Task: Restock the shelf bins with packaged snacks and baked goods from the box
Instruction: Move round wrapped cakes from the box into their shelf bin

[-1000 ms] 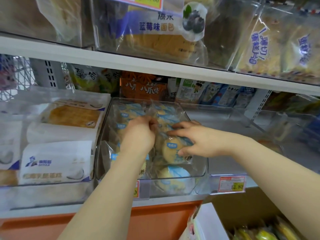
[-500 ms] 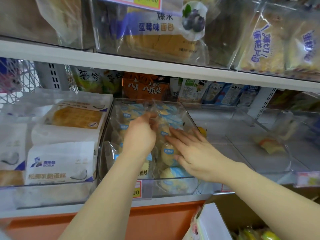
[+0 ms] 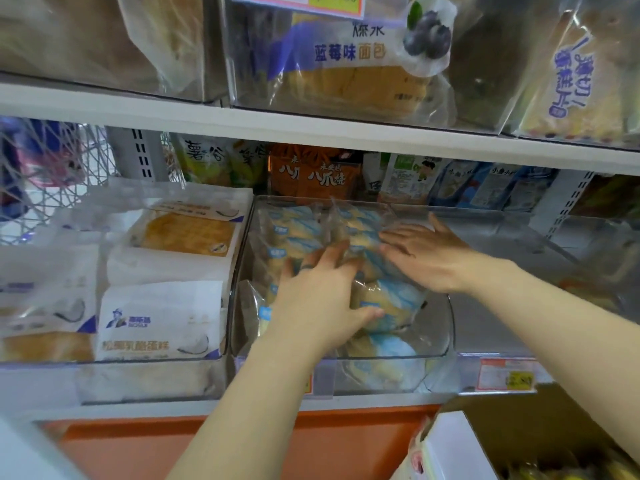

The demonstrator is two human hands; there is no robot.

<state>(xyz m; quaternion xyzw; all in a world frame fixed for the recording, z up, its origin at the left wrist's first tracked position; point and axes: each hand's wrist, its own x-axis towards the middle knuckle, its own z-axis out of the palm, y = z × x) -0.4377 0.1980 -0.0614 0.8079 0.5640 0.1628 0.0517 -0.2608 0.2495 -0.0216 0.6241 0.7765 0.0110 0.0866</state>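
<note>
Head view: both hands spread flat, left hand (image 3: 318,296), right hand (image 3: 426,258), on packets (image 3: 393,299) in one bin (image 3: 398,357).

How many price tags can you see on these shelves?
3 price tags: one at the top above the blueberry bread, one on the lower shelf edge at right, one peeking beside the left forearm. More may be hidden.

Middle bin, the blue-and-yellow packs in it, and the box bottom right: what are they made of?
Middle bin: clear rigid plastic, possibly acrylic, glossy; the contents show through and its rounded corner catches glare.
Packs: thin clear film printed blue, shiny; it wrinkles and throws highlights.
Box: brown and matte, likely cardboard; flat stiff panel.
</note>
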